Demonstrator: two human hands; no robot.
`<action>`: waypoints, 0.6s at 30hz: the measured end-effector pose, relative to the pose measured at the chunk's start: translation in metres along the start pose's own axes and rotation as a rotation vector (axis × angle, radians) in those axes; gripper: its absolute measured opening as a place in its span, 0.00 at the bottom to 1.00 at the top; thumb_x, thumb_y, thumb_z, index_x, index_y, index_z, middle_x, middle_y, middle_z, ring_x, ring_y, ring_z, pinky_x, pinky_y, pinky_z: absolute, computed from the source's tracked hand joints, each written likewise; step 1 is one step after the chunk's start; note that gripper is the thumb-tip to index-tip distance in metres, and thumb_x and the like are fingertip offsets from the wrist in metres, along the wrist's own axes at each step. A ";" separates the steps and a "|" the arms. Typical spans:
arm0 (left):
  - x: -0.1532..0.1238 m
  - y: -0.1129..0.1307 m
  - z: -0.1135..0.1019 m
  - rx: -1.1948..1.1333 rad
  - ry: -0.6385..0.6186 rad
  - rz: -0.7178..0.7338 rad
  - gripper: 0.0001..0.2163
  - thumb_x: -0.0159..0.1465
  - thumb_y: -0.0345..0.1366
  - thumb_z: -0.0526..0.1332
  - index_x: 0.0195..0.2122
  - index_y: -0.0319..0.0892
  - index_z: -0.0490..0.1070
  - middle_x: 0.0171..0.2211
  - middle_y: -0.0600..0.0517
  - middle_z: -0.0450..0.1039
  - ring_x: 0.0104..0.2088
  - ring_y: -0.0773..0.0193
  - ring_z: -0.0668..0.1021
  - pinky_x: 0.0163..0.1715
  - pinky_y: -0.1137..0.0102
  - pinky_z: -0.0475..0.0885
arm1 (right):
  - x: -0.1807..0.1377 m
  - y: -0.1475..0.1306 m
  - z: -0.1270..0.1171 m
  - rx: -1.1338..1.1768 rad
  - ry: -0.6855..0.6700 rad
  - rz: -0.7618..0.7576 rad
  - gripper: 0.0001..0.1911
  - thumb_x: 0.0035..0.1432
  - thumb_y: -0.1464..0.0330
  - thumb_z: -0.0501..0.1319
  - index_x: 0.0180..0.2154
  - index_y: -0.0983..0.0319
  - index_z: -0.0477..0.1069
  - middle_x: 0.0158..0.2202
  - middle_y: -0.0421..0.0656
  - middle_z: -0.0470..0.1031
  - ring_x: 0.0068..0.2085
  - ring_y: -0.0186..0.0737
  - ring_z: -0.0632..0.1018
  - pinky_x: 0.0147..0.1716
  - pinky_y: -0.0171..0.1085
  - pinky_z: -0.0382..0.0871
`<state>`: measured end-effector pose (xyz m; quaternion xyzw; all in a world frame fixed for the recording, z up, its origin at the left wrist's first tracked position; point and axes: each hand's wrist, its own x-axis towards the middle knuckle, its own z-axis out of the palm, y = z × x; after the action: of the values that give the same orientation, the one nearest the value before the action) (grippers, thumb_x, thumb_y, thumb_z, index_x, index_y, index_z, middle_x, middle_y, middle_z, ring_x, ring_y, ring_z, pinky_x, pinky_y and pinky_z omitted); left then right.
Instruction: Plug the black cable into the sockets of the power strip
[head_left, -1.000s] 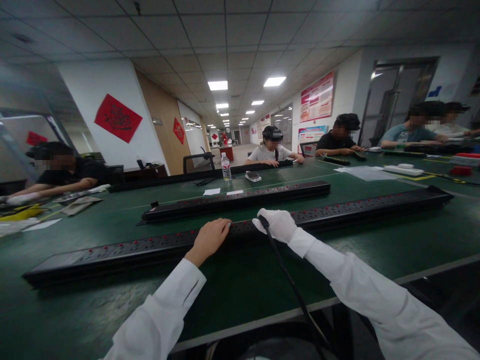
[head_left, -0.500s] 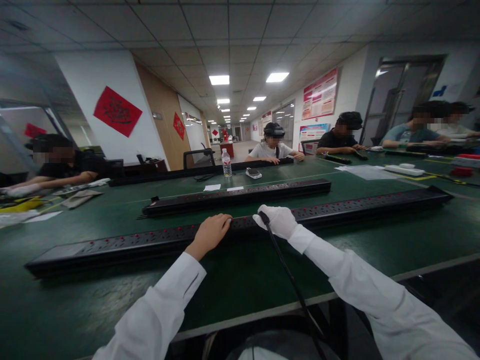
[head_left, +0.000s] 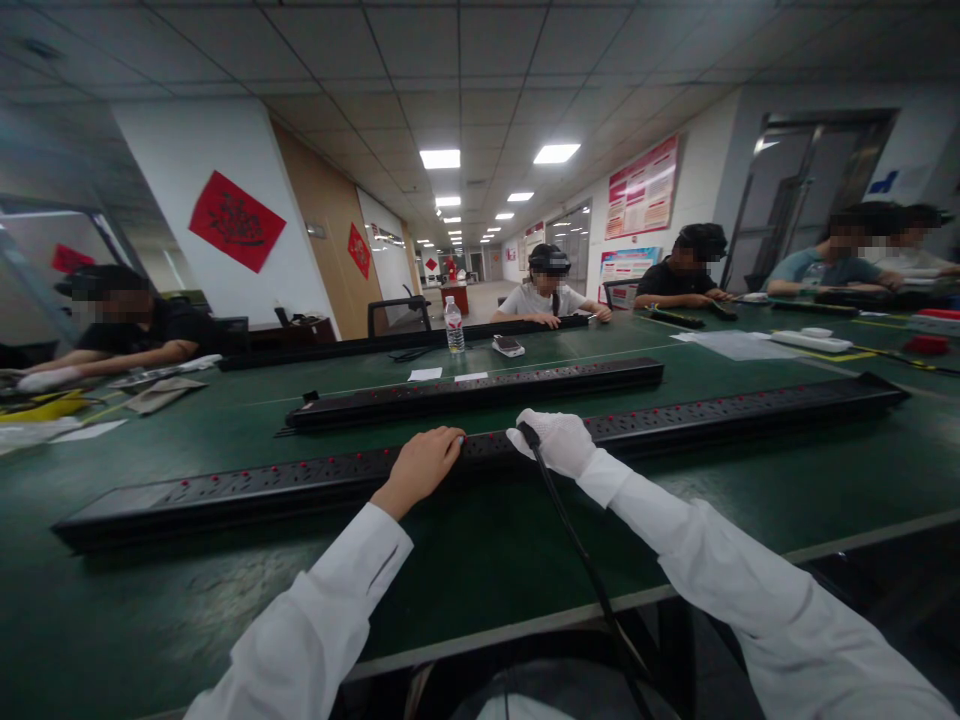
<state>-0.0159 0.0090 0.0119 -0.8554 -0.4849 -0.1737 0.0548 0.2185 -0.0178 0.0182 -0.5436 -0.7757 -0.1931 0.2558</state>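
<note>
A very long black power strip with red switches lies across the green table in front of me. My left hand, bare, rests on its middle with fingers curled over the top. My right hand, in a white glove, is closed on a black tool or plug with a black cable that runs down toward me, pressed on the strip just right of my left hand.
A second black power strip lies behind the first. A water bottle and a small device stand farther back. Several other people sit at the green table at left, far side and right. Papers lie at the left edge.
Both hands stay on the strip in nearly the same place. Only the view has shifted slightly.
</note>
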 end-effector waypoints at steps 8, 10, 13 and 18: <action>0.001 0.000 0.000 -0.001 -0.003 -0.008 0.16 0.65 0.40 0.43 0.47 0.45 0.66 0.42 0.50 0.71 0.43 0.62 0.73 0.45 0.66 0.65 | 0.000 0.000 0.001 -0.011 0.012 0.001 0.22 0.58 0.51 0.45 0.33 0.59 0.69 0.25 0.39 0.74 0.26 0.33 0.73 0.25 0.31 0.52; 0.001 0.001 0.000 0.004 -0.004 -0.014 0.16 0.65 0.40 0.43 0.47 0.45 0.66 0.42 0.50 0.71 0.43 0.62 0.73 0.45 0.67 0.65 | 0.000 0.000 0.001 -0.017 0.016 0.005 0.23 0.58 0.51 0.45 0.33 0.59 0.69 0.25 0.40 0.74 0.26 0.34 0.73 0.25 0.31 0.52; 0.001 0.001 -0.001 0.006 -0.017 -0.025 0.16 0.65 0.40 0.44 0.47 0.46 0.66 0.43 0.51 0.71 0.43 0.62 0.72 0.45 0.67 0.65 | 0.000 0.000 0.002 -0.018 0.024 0.003 0.22 0.58 0.51 0.45 0.34 0.58 0.69 0.25 0.40 0.74 0.27 0.34 0.73 0.26 0.31 0.52; 0.000 0.001 0.000 0.002 -0.006 -0.013 0.16 0.65 0.40 0.43 0.48 0.46 0.66 0.43 0.51 0.71 0.43 0.62 0.73 0.45 0.67 0.65 | 0.000 0.002 0.004 -0.010 0.029 -0.003 0.22 0.58 0.51 0.45 0.34 0.58 0.69 0.24 0.39 0.73 0.25 0.33 0.71 0.25 0.31 0.50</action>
<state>-0.0149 0.0086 0.0120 -0.8528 -0.4906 -0.1708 0.0530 0.2194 -0.0151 0.0152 -0.5409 -0.7717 -0.2051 0.2643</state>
